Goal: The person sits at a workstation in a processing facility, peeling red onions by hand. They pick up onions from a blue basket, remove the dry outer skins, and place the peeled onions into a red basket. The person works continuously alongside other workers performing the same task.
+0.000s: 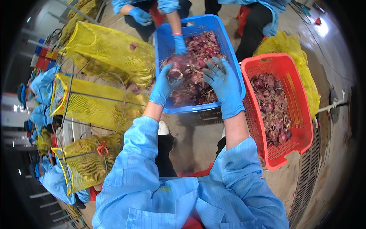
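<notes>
Red onions or shallots [210, 47] with dry roots and loose skins fill much of a blue plastic crate [200, 108] in front of me. My left hand [163, 88], in a blue glove, is at the crate's near left part. Its thumb and fingers curve around a reddish bulb [175, 73] with stringy roots; blur hides whether it is gripped. Over the near right part hovers my right hand [226, 86], also gloved, palm down with fingers apart and nothing seen in it. A co-worker's gloved hand [179, 44] reaches into the crate from the far side.
To the right, a red plastic crate [300, 114] holds more bulbs. Several yellow mesh sacks [94, 100] stand at the left. Another yellow mesh sack [307, 74] lies behind the red crate. A slotted floor drain [307, 160] runs at right. Co-workers sit opposite and far left.
</notes>
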Action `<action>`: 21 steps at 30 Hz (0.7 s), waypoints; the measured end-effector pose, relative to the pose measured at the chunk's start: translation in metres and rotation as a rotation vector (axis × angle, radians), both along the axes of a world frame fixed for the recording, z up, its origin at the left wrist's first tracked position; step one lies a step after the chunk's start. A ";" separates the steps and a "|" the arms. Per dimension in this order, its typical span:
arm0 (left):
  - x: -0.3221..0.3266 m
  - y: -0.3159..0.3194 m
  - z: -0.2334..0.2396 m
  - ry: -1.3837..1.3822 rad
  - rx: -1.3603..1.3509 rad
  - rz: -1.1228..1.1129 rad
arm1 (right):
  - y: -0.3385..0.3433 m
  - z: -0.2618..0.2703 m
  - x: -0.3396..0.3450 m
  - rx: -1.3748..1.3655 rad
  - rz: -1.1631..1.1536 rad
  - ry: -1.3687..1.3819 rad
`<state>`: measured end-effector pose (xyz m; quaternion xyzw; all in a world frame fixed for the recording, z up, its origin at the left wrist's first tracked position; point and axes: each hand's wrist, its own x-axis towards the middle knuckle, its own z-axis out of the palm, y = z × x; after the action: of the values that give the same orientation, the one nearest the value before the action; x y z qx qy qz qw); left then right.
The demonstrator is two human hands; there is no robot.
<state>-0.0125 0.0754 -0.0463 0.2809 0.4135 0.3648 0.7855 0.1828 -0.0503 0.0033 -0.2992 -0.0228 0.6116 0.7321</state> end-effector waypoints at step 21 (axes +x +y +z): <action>-0.017 -0.052 0.017 0.108 0.158 0.027 | 0.006 0.021 -0.082 0.201 0.241 -0.716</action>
<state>-0.0299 0.0237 -0.0291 0.3555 0.4290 0.3911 0.7325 0.1006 -0.0443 0.0245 -0.4157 -0.3715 0.5449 0.6264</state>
